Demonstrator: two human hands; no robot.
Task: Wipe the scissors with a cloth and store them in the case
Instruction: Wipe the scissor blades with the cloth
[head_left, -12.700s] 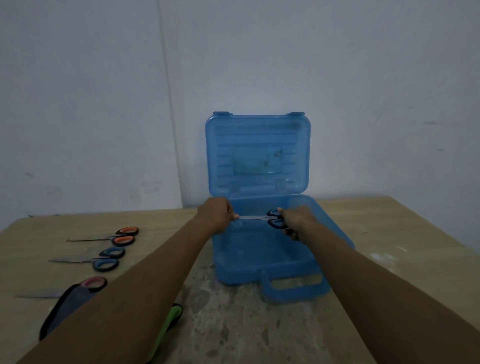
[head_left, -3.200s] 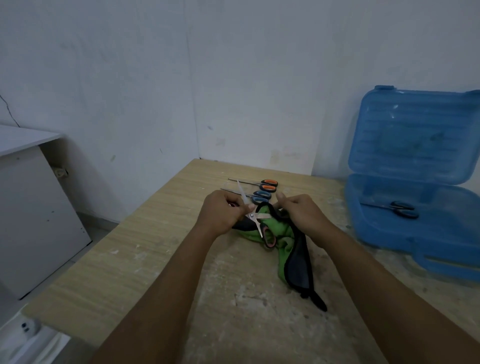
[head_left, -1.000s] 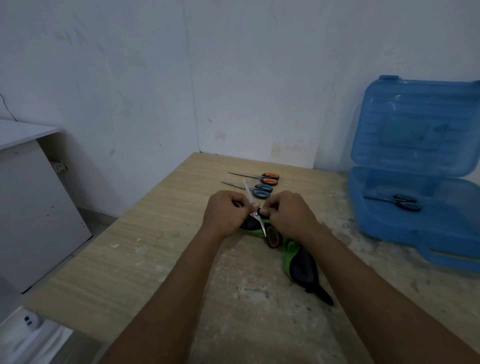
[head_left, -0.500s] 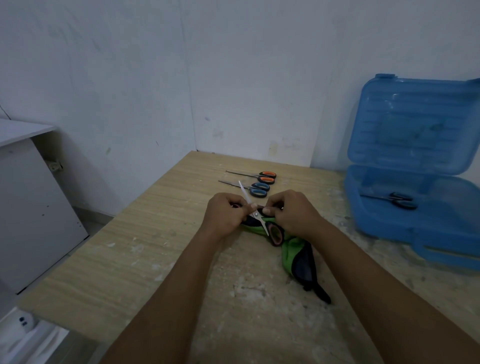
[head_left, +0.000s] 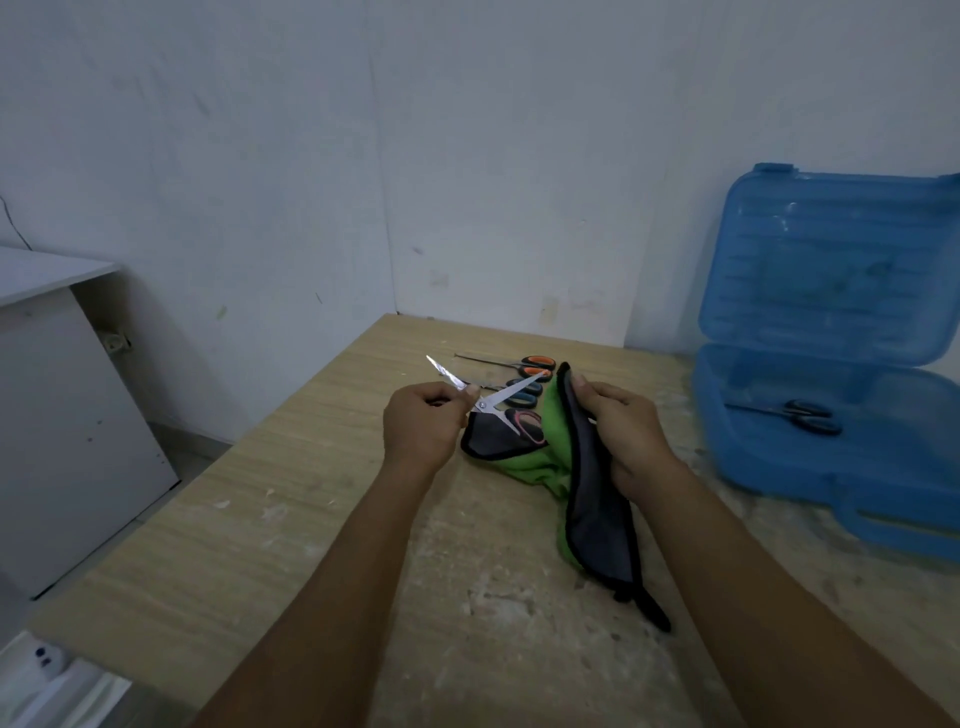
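Open scissors held above the cloth

Left hand (head_left: 421, 426) clenches the scissors (head_left: 484, 404), blades splayed, tips pointing away; right hand (head_left: 623, 431) grasps the cloth (head_left: 587, 499). Bare table (head_left: 260, 493) runs left of the fingers to its edge; the case (head_left: 831, 467) lies to their right.

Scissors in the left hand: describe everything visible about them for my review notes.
The scissors are open, their bright metal blades spread in a V from a small pivot screw, one tip pointing up and left, the other up and right. One handle loop, black with a pink lining, shows over the grey face of the cloth; whether it touches the cloth is unclear. The other handle is hidden inside the left hand, whose fingers curl round it.
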